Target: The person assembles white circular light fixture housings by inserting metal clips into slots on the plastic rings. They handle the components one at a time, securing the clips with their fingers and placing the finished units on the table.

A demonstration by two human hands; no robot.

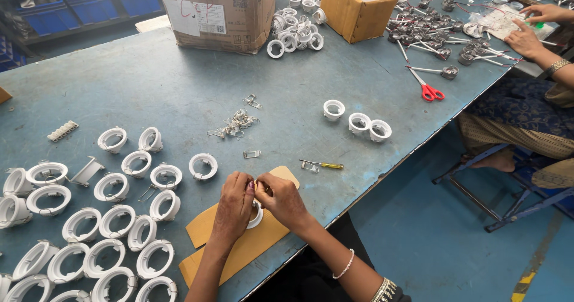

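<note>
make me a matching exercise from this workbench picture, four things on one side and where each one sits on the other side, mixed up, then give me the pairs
Things:
1. scissors with red handles
2. screwdriver with yellow handle
3. white ring being worked on
4. big cardboard box

Places:
A. between the left hand and right hand, over a tan card
B. far edge of the table, left of the smaller box
C. right side, near another person's hands
D. just beyond the right hand, by a metal clip

Pairs: 1-C, 2-D, 3-A, 4-B

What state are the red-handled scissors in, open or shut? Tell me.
Shut: the red-handled scissors lie flat on the table, blades together in one line.
</note>
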